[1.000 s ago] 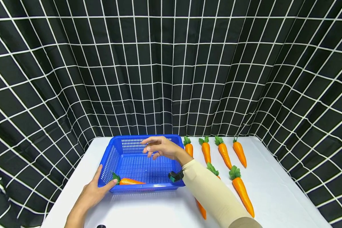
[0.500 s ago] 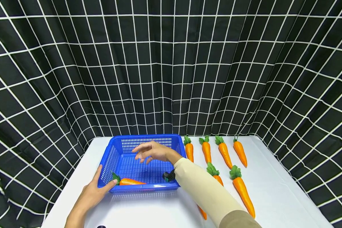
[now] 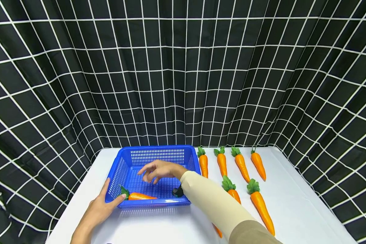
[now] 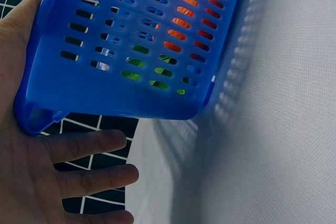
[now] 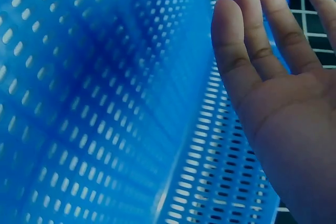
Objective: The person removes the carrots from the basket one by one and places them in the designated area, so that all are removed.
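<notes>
A blue plastic basket with slotted walls stands on the white table. One orange carrot with green leaves lies inside along its front wall. My left hand straddles the basket's front left corner, thumb at the front rim. In the left wrist view the other fingers reach straight past the basket's wall. Over the basket's middle hovers my right hand, its fingers loosely bent and holding nothing. In the right wrist view its palm faces the basket's inside, with only bare slotted plastic beneath.
Right of the basket, several carrots lie in a back row. Nearer are a carrot and others partly hidden by my right sleeve. A black curtain with white grid lines surrounds the table.
My right hand has moved left and lower over the basket, bringing the sleeve with it and showing more of one carrot. My left hand stays at the corner.
</notes>
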Motion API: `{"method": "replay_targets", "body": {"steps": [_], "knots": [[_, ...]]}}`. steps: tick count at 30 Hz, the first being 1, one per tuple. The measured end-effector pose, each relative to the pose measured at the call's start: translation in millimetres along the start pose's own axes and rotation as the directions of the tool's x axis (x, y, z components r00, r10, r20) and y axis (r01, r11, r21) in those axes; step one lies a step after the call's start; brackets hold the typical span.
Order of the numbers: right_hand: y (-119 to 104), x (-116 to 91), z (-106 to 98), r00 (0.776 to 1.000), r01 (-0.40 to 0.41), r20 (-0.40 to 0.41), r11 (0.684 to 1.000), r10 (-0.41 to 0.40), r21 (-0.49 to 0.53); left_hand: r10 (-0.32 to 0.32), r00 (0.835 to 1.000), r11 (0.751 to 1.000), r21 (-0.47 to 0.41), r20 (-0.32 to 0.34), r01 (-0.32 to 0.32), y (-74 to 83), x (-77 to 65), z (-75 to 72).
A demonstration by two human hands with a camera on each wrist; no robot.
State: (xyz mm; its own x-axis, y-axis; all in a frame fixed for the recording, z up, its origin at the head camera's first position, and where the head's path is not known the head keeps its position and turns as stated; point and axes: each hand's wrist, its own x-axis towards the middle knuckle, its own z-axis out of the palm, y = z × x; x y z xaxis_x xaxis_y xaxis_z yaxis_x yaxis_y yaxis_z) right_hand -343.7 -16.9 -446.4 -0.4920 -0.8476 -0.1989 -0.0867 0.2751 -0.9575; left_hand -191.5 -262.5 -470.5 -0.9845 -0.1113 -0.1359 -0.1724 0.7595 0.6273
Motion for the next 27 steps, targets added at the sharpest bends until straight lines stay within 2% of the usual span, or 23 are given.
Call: {"method": "replay_targets", "body": {"steps": [7,16,27], "knots": [[10,14,8,0.993,-0.088,0.084,0.996,0.088,-0.011,-0.002,1.000,1.000,-0.001,0.000,0.002,-1.8,-0.4,2.1],[9,19,14,0.974,-0.158,0.156,0.987,0.162,-0.033,0.003,1.000,1.000,-0.002,-0.002,-0.003,0.7,0.2,0.1],[17,20,17,0.921,-0.319,0.239,0.948,0.308,0.009,0.024,1.000,1.000,-0.006,-0.017,-0.024,0.8,-2.2,-0.1]]}}
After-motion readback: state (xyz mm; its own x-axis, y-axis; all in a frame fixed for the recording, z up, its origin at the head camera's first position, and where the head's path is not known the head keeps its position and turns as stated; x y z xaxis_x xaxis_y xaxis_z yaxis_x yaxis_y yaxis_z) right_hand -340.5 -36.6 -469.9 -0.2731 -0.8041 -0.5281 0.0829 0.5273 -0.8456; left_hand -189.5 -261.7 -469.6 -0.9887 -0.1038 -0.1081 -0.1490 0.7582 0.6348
